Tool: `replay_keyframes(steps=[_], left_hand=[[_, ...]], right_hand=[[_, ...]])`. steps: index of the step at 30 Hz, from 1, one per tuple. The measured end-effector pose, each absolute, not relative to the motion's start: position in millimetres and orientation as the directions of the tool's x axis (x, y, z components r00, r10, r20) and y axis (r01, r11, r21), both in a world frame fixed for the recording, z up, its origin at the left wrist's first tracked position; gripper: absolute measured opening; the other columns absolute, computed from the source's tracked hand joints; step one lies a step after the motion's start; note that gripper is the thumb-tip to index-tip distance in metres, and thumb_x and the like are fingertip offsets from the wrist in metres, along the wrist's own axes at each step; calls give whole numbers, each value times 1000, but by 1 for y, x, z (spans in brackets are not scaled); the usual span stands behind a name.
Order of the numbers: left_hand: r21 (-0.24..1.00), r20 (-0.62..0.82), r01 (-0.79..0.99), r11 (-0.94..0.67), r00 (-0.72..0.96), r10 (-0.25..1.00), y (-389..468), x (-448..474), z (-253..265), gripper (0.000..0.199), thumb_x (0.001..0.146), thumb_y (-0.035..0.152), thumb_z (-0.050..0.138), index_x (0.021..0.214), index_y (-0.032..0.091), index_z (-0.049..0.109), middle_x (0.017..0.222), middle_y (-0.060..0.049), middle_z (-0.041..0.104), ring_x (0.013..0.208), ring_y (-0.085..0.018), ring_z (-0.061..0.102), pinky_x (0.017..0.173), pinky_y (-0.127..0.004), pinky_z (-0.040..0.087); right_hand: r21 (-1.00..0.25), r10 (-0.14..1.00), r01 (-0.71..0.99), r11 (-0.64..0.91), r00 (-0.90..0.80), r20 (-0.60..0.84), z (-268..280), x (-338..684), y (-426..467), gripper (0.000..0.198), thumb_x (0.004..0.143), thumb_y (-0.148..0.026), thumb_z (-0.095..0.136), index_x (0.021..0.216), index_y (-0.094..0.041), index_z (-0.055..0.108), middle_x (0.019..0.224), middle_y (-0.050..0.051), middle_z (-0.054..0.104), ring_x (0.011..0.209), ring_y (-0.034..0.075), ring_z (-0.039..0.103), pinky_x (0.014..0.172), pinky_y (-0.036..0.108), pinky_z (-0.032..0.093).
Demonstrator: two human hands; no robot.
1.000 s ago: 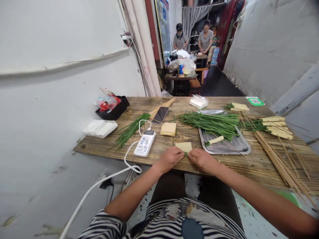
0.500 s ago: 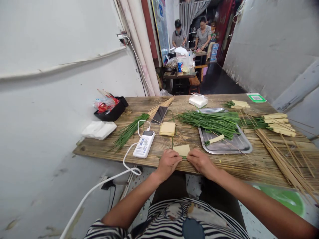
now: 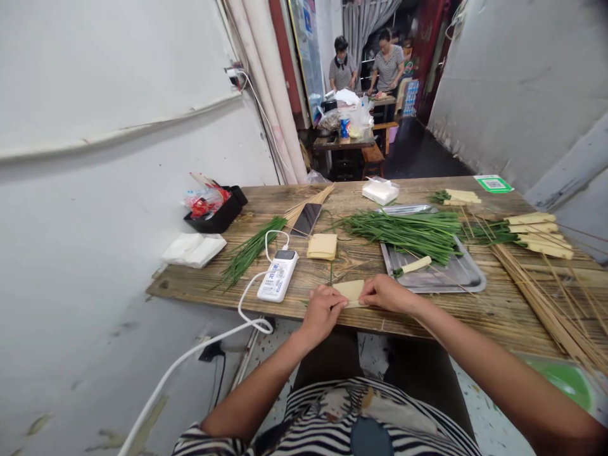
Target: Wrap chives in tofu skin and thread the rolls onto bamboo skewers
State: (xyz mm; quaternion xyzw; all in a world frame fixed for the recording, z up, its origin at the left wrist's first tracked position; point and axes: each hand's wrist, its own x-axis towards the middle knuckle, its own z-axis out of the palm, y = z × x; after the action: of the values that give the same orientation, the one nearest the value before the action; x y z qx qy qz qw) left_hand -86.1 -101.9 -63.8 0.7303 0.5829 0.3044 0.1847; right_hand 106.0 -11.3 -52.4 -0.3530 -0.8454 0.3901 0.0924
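Note:
At the table's near edge, a pale yellow tofu-skin sheet (image 3: 349, 289) lies with its near edge folded into a narrow roll. My left hand (image 3: 325, 311) pinches the left end of that roll, and my right hand (image 3: 386, 294) pinches the right end. A bit of green shows by the left fingers; the filling is otherwise hidden. Beyond the hands sits a stack of tofu-skin squares (image 3: 322, 246). To the right, a metal tray (image 3: 468, 280) bears a heap of green chives (image 3: 403, 229) and one skewered roll (image 3: 415, 266).
Several skewered rolls (image 3: 539, 235) and loose bamboo skewers (image 3: 529, 297) lie at the right. Left are a white power bank (image 3: 278, 278) with a cable, a phone (image 3: 306, 220), more chives (image 3: 251, 250), napkins (image 3: 194, 249) and a black box (image 3: 221, 218). Two people work far behind.
The sheet's near edge has been turned over the green strands, which now barely show. My right hand has risen slightly and its fingers have shifted on the roll.

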Motion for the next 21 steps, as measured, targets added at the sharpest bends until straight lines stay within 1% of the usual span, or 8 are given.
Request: replay_keyframes(steps=[2,4,6,8,10,12,15,21], left_hand=[[611,257,753,-246,105,961,-103,-84,-65,20,89,25,55,82,25,74,82,-2,69,84,-18,56,78,-33,34],[550,328,793,-262,83,941,-104,-83,-68,20,90,26,54,84,24,73,79,-3,70,82,-18,56,77,-34,33],[429,433,850,-306,103,895,-106,-82,-70,19,91,27,53,89,22,72,75,-3,70,83,-19,56,78,-35,32],[277,538,890,-362,169,826,-110,-82,-72,19,91,27,52,97,22,69,77,-4,70,87,-21,57,79,-36,30],[146,617,890,-431,259,743,-113,-83,-73,18,92,26,52,103,22,66,88,-4,71,95,-21,57,82,-37,29],[67,635,846,-529,373,676,-116,-83,-76,18,93,24,51,105,23,64,101,-3,70,102,-20,55,84,-37,28],[54,589,772,-634,488,644,-114,-83,-80,20,95,21,45,105,22,62,105,-3,69,102,-18,55,85,-36,29],[141,539,771,-621,467,701,-106,-84,-83,23,97,22,40,100,19,63,95,-4,70,91,-16,57,83,-35,30]], right_hand=[[-711,678,565,417,-715,-170,-51,105,-9,14,71,-22,64,69,-15,76,68,2,67,64,13,57,59,22,37],[-704,682,588,398,-703,-202,-49,104,-7,15,70,-23,64,69,-15,76,66,2,66,61,12,55,57,22,35],[-707,678,589,392,-704,-211,-49,104,-7,15,69,-24,64,68,-15,76,65,1,66,60,12,54,56,21,35],[-714,673,575,399,-713,-197,-49,105,-7,16,70,-24,63,67,-15,75,64,1,66,60,12,54,56,21,34],[-720,670,558,414,-722,-175,-50,105,-6,16,70,-24,63,65,-15,75,62,1,65,60,12,54,56,21,35],[-725,663,541,426,-732,-157,-53,105,-6,16,70,-23,62,64,-15,74,62,1,65,61,12,54,57,21,35],[-734,659,527,428,-738,-146,-55,106,-5,16,71,-23,62,65,-15,74,63,2,66,61,12,55,57,21,36],[-732,660,517,445,-741,-123,-54,107,-6,18,71,-23,60,65,-14,74,63,2,66,60,12,54,56,21,35]])
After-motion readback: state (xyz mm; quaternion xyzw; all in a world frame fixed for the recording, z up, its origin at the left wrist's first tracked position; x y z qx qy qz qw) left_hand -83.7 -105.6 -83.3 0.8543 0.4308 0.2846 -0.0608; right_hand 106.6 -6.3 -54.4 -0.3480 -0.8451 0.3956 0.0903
